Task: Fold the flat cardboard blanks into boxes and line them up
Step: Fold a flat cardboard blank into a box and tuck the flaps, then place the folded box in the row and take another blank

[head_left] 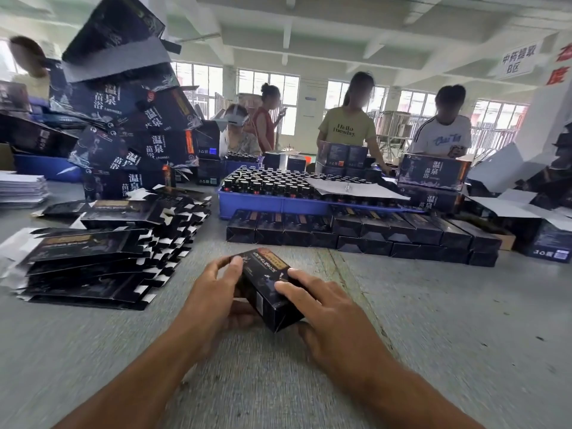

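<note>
Item in hand: one box (pixel 268 289), formed, tilted above the worktop (pixel 433 335); I see left hand (pixel 213 292) and right hand (pixel 322 305) fingers clamped on it. Near end seemingly unclosed. Done: box rows (pixel 365 232) beyond. Left: blanks (pixel 102 258), many.

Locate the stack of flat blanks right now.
In the head view, the stack of flat blanks lies on the table at the left, beside the left hand, across from the row of folded boxes.
</note>
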A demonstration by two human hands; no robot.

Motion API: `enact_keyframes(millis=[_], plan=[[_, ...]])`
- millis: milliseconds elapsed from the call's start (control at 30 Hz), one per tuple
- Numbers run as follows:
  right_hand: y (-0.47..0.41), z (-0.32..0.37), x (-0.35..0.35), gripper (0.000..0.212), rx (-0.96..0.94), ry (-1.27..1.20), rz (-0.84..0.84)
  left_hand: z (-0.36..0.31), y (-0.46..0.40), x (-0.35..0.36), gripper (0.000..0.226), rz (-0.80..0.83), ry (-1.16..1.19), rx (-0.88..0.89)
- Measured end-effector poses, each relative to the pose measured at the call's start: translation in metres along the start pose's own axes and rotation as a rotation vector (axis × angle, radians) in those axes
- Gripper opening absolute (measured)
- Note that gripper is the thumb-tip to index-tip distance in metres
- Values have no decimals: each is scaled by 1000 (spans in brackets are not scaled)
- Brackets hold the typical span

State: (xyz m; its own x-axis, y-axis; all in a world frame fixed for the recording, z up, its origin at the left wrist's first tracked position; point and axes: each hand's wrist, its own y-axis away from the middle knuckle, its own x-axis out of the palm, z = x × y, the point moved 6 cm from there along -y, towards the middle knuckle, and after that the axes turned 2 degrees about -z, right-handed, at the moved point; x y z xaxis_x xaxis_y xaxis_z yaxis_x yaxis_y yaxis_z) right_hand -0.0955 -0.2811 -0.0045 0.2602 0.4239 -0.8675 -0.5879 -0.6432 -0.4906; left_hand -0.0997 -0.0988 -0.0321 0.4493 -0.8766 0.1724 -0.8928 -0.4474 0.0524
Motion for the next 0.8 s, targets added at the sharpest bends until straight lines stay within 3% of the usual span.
enact_keyframes(millis=[33,167,300,467,800], plan=[[-1,-3,0,72,12,4,-15,-1,-1,-4,36,-40,-99,68],[-21,-25,-4,63,119,3,-97,-7,0,-7,48,-160,-932,429],[-58,-59,-2,58,237,148,-125,2,-1,10,44,-47,-1279,484],[-110,-109,12,56,321,327,-73,2,-5,11,40,-9,-1342,489],[-177,-181,43,60,478,432,77,3,-14,14,36,17,-1363,496]])
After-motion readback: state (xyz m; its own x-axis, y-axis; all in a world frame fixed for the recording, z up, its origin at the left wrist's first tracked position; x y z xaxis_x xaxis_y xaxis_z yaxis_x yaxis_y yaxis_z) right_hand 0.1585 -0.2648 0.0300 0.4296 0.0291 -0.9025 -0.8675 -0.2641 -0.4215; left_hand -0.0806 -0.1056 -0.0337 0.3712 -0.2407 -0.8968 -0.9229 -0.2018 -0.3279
